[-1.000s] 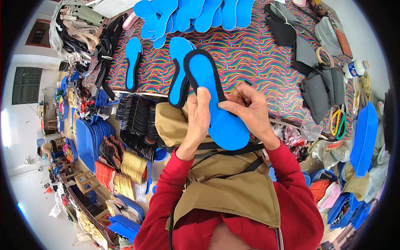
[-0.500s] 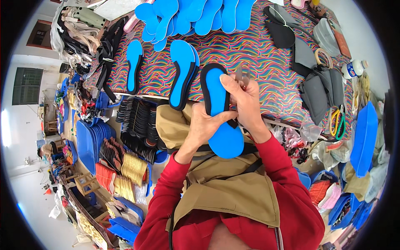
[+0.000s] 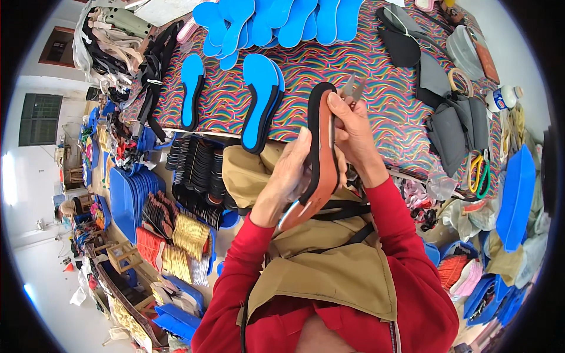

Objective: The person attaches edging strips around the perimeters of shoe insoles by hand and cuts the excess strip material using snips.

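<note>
"Where the table (image 3: 388, 135) shows its wavy multicoloured pattern, what lies toward the far side?"
"A pile of blue insoles (image 3: 291, 23), overlapping."
"State the position of the black-edged insole (image 3: 327, 153)."
"Between the two hands, across the table's near edge in view, tilted, brown underside showing."
"Finger status?"
"Right hand (image 3: 353, 126): gripping, thumb pressed on the insole's upper end. Left hand (image 3: 287, 169): along the left edge; closure cannot be told."
"Markings?"
"White bottle (image 3: 511, 94), right: blue printed label (image 3: 498, 99). Smallest: metal blades (image 3: 358, 90) protruding past the right hand."
</note>
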`<state>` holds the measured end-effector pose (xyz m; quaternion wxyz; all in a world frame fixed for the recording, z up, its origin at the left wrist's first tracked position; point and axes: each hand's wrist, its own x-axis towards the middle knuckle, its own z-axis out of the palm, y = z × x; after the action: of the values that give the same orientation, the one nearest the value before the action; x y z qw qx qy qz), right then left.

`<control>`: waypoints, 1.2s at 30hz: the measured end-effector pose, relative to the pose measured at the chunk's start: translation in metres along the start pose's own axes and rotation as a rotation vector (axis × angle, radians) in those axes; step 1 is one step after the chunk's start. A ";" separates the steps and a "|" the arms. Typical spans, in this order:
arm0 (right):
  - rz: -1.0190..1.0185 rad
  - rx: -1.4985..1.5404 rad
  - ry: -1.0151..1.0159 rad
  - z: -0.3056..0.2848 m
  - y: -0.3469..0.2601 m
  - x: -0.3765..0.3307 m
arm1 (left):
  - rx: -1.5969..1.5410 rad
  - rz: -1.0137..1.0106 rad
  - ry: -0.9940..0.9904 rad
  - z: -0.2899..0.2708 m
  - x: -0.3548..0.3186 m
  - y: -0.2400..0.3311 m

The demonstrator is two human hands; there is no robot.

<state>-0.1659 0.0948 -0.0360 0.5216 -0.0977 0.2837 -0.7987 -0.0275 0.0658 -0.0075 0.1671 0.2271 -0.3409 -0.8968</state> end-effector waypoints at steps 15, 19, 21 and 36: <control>-0.068 -0.830 0.003 -0.014 0.014 -0.045 | 0.514 0.395 0.272 -0.044 0.024 0.002; -0.151 -0.752 -0.045 -0.015 0.023 -0.052 | 0.403 0.423 0.327 -0.046 0.032 0.005; -0.187 -0.735 -0.071 -0.019 0.022 -0.051 | 0.361 0.321 0.363 -0.042 0.030 0.010; -0.279 -0.938 -0.284 -0.015 0.022 -0.057 | 0.159 0.288 0.241 -0.044 0.014 0.024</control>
<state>-0.1307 0.1445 -0.0528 0.3432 -0.4660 0.5222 -0.6264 -0.0127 0.0183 -0.0241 0.3150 0.2943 -0.4171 -0.8001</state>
